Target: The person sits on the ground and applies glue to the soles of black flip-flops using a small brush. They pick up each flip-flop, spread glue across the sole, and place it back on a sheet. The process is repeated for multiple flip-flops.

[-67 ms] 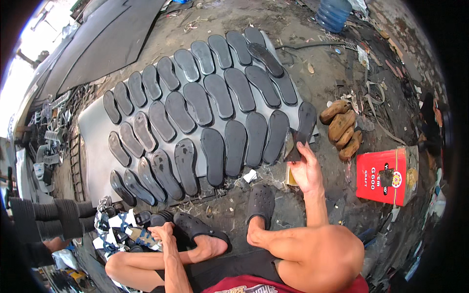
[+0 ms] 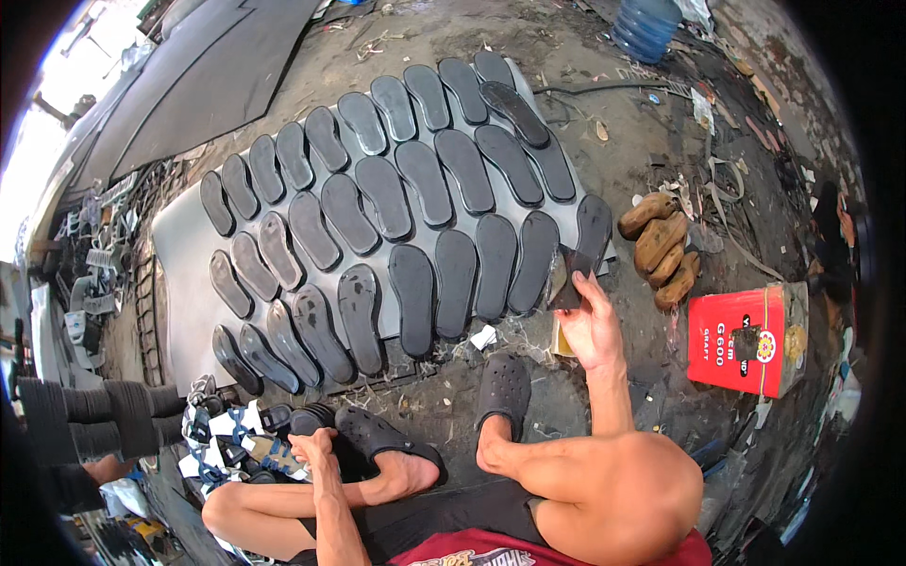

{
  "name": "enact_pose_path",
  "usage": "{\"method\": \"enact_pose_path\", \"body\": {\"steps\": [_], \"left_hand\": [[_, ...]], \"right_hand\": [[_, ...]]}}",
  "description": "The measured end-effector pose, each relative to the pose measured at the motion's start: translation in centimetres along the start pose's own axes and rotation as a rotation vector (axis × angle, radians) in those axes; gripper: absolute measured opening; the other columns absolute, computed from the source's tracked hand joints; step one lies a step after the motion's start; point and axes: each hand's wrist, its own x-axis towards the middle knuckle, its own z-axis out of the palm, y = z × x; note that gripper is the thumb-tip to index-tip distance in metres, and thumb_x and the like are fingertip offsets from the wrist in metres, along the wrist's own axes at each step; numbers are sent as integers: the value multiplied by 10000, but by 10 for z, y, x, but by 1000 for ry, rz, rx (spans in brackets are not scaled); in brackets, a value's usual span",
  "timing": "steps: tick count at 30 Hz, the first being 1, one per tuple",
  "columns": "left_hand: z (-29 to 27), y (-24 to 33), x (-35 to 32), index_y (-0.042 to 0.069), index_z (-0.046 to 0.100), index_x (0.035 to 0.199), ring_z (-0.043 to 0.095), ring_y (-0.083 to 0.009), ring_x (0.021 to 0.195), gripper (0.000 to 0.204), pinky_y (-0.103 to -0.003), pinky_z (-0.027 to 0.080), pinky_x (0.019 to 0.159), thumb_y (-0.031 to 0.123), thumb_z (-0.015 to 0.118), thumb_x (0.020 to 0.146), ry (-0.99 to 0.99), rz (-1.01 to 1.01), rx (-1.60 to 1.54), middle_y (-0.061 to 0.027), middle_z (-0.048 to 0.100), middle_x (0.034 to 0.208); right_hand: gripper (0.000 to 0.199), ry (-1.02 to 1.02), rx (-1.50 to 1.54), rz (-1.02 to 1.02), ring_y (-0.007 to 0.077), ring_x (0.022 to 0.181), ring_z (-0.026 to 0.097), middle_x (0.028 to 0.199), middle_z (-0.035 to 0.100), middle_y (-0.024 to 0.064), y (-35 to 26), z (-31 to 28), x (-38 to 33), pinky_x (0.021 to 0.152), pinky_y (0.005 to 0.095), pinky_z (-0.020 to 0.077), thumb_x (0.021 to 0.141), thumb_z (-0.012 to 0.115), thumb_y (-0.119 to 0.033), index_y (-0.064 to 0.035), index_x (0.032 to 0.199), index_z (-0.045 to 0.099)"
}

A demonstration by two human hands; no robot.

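At the right end of several rows of dark sandal soles [image 2: 425, 184], my right hand [image 2: 592, 325] grips the near end of one dark sole [image 2: 594, 226] between thumb and fingers. The rows lie on a grey sheet [image 2: 179, 269] on the ground. Some soles have a glossy surface, and one at the far right overlaps its neighbours. Low on the left, my left hand [image 2: 312, 447] is closed around the near end of a small stack of dark soles [image 2: 311, 418], beside my clog [image 2: 377, 434]. Its fingertips are partly hidden.
Brown foot-shaped blocks [image 2: 661, 241] and a red tin [image 2: 731, 340] stand at the right. A yellowish block [image 2: 563, 340] lies by my right hand. Sandal straps [image 2: 241, 429] are heaped at the left. Large dark sheets [image 2: 198, 85] and a blue water jug [image 2: 646, 28] are farther off.
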Motion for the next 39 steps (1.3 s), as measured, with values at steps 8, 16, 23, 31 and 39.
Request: {"method": "enact_pose_path", "body": {"steps": [8, 16, 23, 31, 39], "left_hand": [[-112, 21, -73, 75, 424, 1572, 617, -460, 1238, 1129, -525, 513, 1070, 314, 1017, 641, 306, 314, -377, -272, 569, 1357], [-168, 86, -145, 24, 700, 1243, 787, -272, 965, 361, -435, 671, 887, 29, 812, 899, -1136, 387, -1451, -137, 769, 1202], [-88, 59, -285, -16, 433, 1599, 612, -403, 1414, 727, -591, 530, 1174, 89, 736, 947, -2074, 49, -1288, -209, 580, 1559], [-81, 78, -295, 21, 511, 1594, 712, -249, 1093, 945, -385, 598, 997, 786, 260, 1099, -2023, 169, -1160, -138, 677, 1425], [-115, 136, -289, 34, 599, 1502, 726, -209, 1125, 895, -370, 596, 1001, 783, 337, 1088, -1732, 431, -1183, -89, 730, 1285]], "right_hand": [[275, -77, 34, 62, 82, 1059, 669, 1233, 728, -53, 16, 16, 5, 836, 286, 500, 1069, 698, -197, -155, 1341, 697], [271, -27, -29, 116, 70, 1037, 674, 1195, 732, -55, 19, 20, 0, 779, 287, 548, 1058, 744, -218, -155, 1318, 702], [293, -79, -116, 85, 60, 1010, 695, 1211, 738, -70, 23, 27, -2, 787, 264, 565, 1053, 761, -240, -167, 1332, 710], [341, -5, -205, 41, 64, 1000, 706, 1181, 752, -32, 21, 14, -5, 758, 262, 572, 1058, 750, -246, -113, 1366, 693], [374, -193, -439, -127, 60, 969, 689, 1137, 783, 44, 60, 89, -16, 845, 244, 564, 1057, 771, -194, 37, 1340, 687]]}}
